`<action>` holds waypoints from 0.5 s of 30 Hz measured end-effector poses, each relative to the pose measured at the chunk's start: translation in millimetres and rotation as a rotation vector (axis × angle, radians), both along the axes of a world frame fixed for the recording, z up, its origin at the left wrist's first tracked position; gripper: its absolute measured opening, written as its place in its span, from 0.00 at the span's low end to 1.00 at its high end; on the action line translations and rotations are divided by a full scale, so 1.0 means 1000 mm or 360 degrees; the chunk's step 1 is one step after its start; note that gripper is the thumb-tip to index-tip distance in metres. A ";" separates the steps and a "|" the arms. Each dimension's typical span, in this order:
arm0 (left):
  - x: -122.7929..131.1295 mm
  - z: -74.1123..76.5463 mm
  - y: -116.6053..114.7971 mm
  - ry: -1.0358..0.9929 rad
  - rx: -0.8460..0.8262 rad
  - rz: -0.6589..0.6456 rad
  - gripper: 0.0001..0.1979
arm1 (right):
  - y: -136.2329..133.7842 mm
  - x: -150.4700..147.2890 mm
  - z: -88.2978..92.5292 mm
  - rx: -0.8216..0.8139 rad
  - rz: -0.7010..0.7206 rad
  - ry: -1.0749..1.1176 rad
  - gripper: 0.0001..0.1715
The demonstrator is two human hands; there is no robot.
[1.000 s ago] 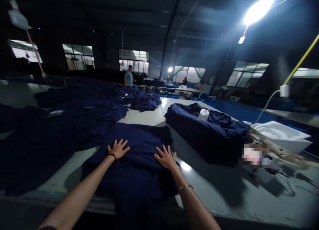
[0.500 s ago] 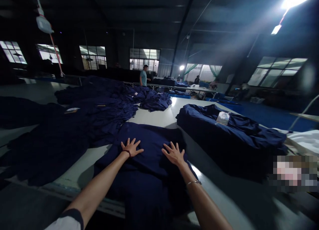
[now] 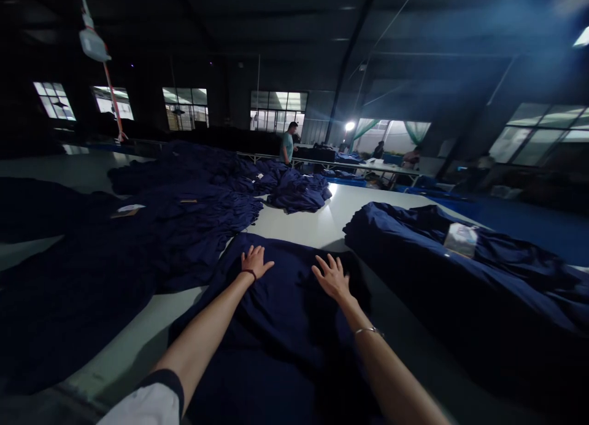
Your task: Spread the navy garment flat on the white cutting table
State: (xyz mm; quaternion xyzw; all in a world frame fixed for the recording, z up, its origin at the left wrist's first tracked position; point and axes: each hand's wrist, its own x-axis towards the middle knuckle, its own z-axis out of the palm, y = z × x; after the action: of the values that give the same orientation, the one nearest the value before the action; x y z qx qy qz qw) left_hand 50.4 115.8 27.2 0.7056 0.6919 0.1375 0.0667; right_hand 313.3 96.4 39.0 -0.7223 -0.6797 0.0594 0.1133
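A dark navy piece of cloth (image 3: 280, 314) lies spread before me, hanging toward the near edge of the table, with soft creases across it. My left hand (image 3: 256, 262) rests palm down on its upper left part, fingers extended. On the upper right part lies my right hand (image 3: 332, 276), its fingers spread and slightly bent. Neither hand grips the fabric. Whether the cloth is one layer or several I cannot tell.
A long navy fabric stack (image 3: 423, 278) with a pale label (image 3: 461, 240) stands on the right. Gathered navy piles (image 3: 193, 210) cover the left of the pale table (image 3: 308, 225). Beyond it, a person (image 3: 288, 144) in a light teal top stands near other tables.
My view has shifted, with the right stack now closer. My left hand's fingers have drawn nearer together; both hands remain on the cloth, which shows changed creases.
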 end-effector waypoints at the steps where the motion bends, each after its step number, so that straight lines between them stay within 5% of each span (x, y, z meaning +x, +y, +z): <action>1: -0.003 -0.003 0.009 -0.0001 -0.0066 0.0015 0.36 | 0.010 0.002 -0.003 -0.0080 -0.0017 0.0016 0.33; 7: -0.023 -0.023 0.046 0.0018 -0.0403 0.0064 0.45 | 0.041 0.018 -0.033 -0.0371 -0.0061 -0.0019 0.37; 11: -0.027 -0.010 0.057 -0.0108 -0.0349 -0.0034 0.40 | 0.051 0.026 -0.025 -0.0400 -0.0045 0.0042 0.37; 15: -0.025 0.004 0.034 -0.0138 -0.0102 -0.0139 0.29 | 0.033 0.026 -0.010 -0.0300 -0.0021 0.0067 0.35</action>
State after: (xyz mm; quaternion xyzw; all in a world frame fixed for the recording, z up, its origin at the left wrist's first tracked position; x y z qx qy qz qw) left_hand 25.5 149.7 31.3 0.7260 0.6610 0.1427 0.1249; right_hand 339.1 129.7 29.2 -0.7328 -0.6638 0.1376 0.0596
